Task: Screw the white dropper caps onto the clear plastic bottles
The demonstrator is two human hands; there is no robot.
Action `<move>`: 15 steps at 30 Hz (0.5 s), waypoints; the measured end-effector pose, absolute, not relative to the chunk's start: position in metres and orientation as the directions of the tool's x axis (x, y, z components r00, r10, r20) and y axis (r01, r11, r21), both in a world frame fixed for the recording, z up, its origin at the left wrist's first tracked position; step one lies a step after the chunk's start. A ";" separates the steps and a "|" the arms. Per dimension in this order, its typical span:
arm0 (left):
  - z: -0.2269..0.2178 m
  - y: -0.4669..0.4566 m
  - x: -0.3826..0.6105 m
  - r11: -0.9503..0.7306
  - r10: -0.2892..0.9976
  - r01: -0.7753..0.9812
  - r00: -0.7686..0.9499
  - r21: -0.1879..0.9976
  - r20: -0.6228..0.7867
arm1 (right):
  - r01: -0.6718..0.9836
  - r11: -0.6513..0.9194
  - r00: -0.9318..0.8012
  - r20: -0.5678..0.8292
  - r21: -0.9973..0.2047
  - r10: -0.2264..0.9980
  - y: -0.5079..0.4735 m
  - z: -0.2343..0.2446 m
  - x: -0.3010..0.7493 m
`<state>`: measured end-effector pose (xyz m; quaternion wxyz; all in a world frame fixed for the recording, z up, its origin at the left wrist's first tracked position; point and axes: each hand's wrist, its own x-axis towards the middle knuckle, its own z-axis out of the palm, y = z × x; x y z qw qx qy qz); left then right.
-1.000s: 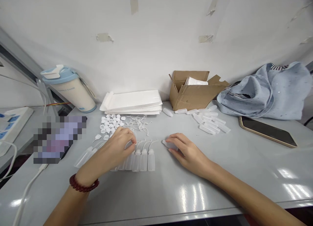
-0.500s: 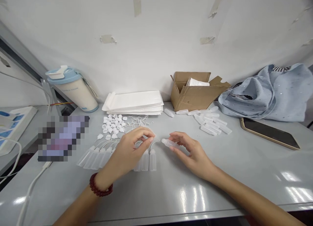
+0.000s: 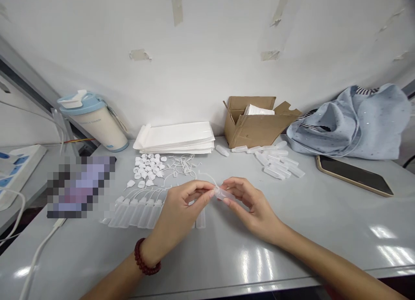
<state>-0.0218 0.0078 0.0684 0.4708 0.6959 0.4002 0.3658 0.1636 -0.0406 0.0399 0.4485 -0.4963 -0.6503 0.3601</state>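
Note:
My right hand (image 3: 256, 207) grips a small clear plastic bottle (image 3: 224, 194) lying sideways, its mouth pointing left. My left hand (image 3: 181, 209), with a red bead bracelet on the wrist, pinches a thin white curved nozzle tube (image 3: 207, 178) against the bottle's mouth. Both hands meet above the middle of the grey table (image 3: 227, 248). Just below and left of them lies a row of fitted bottles (image 3: 136, 211) with tubes attached. Loose white caps (image 3: 147, 166) and loose tubes (image 3: 183, 164) lie farther back.
A pile of empty bottles (image 3: 279, 161) lies at the right, in front of an open cardboard box (image 3: 256, 122). White pouches (image 3: 177, 138), a blue-lidded cup (image 3: 94, 120), a phone (image 3: 355, 174), a blue cloth bag (image 3: 353, 122) and a power strip (image 3: 16, 168) ring the workspace.
My left hand lifted from the row of fitted bottles with a tube and moved right to meet my right hand. My right hand raised its bottle off the table.

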 end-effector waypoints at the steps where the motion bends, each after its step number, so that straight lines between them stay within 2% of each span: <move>1: 0.068 0.008 -0.022 -0.231 0.906 0.212 0.403 0.949 0.130 | 0.316 0.245 -0.095 0.226 -0.916 0.969 -0.041 0.040 0.163; 5: 0.068 0.007 -0.021 -0.211 0.913 0.206 0.392 0.956 0.117 | 0.301 0.250 -0.090 0.234 -0.920 0.968 -0.040 0.041 0.163; 9: 0.068 0.006 -0.020 -0.213 0.910 0.202 0.397 0.956 0.119 | 0.291 0.299 -0.155 0.263 -0.909 0.952 -0.040 0.041 0.163; 15: 0.062 0.003 -0.018 -0.333 0.872 0.229 0.445 0.915 0.206 | 0.283 0.389 -0.197 0.344 -0.877 0.918 -0.039 0.035 0.162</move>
